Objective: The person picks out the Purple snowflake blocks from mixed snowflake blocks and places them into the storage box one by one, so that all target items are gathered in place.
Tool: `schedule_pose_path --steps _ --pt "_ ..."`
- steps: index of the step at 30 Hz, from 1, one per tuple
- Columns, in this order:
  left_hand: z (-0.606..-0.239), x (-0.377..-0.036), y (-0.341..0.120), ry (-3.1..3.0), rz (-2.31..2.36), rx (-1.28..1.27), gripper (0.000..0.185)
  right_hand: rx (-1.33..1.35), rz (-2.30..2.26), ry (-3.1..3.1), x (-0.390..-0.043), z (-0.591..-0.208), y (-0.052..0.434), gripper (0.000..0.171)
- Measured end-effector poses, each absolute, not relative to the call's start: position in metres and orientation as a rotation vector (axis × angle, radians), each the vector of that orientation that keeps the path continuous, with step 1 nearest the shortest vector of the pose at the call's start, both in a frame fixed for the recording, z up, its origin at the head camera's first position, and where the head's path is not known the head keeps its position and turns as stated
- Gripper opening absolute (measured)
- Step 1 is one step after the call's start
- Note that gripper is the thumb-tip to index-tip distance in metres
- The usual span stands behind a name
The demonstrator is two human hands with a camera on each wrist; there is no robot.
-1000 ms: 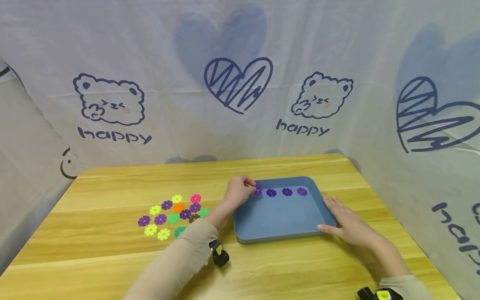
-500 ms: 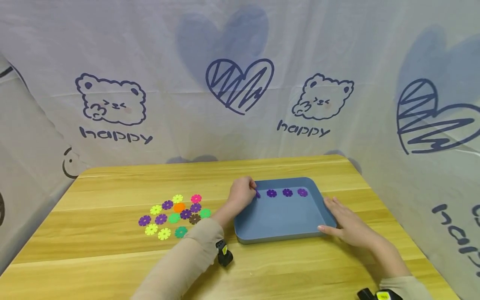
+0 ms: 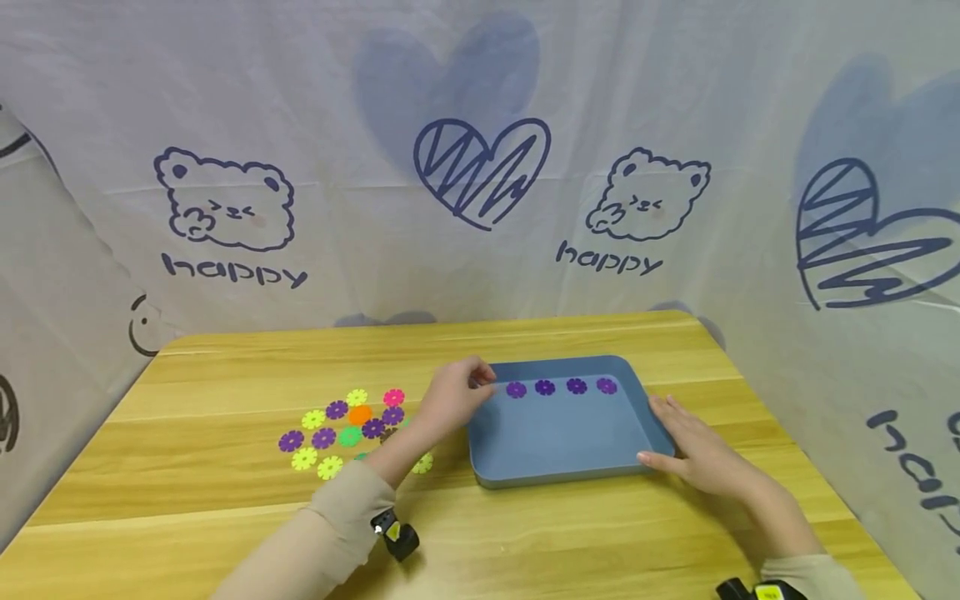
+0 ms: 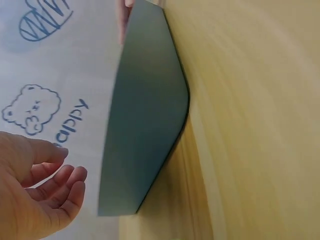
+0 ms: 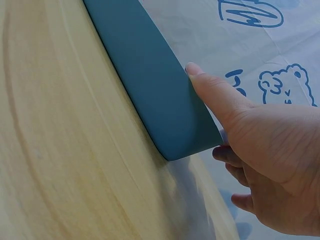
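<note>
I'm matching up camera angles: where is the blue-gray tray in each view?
Head: blue-gray tray, right of center, lower half.
Left wrist: slightly left of center, reaching the top edge.
Right wrist: upper middle, meeting the top edge.
Shared landmark: the wood-grain table, visible in all three.

Spreads out as a wooden table (image 3: pixel 525 533), yellow with brownish streaks of grain; bears, right of the middle, a shallow blue-grey tray (image 3: pixel 570 437), flat on the wood; carries, left of that tray and apart from it, loosely clustered, five yellow discs (image 3: pixel 330 467) with notched edges, five purple discs (image 3: pixel 292 441), an orange disc (image 3: pixel 360 415) near the centre of the cluster, a pink disc (image 3: pixel 394 397) at the far edge and, some only partly visible, green discs (image 3: pixel 350 436) and a brown disc (image 3: pixel 386 433)
</note>
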State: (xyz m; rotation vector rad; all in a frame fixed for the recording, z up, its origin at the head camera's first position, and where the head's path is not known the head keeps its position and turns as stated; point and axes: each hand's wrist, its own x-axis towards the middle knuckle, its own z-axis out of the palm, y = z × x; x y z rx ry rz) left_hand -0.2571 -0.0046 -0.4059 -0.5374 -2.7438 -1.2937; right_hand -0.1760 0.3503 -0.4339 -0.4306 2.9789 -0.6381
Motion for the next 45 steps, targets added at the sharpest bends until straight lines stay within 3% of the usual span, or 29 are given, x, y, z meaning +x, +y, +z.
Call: schedule_pose_path --steps 17,33,41,45 --pt "-0.388 -0.214 -0.123 -2.831 -1.251 -0.432 0.018 -0.446 -0.612 2.983 -0.18 -0.435 0.35 0.093" --pt "-0.416 -0.213 -0.246 -2.781 -1.251 -0.29 0.036 -0.46 -0.604 2.985 -0.182 -0.433 0.348 0.092" --pt "-0.441 -0.221 -0.271 -2.941 -1.409 -0.301 0.051 -0.435 -0.629 2.978 -0.179 -0.435 0.351 0.092" --pt "-0.446 -0.223 -0.27 -2.982 -1.378 -0.281 0.05 -0.431 -0.633 2.981 -0.177 -0.436 0.352 0.092"
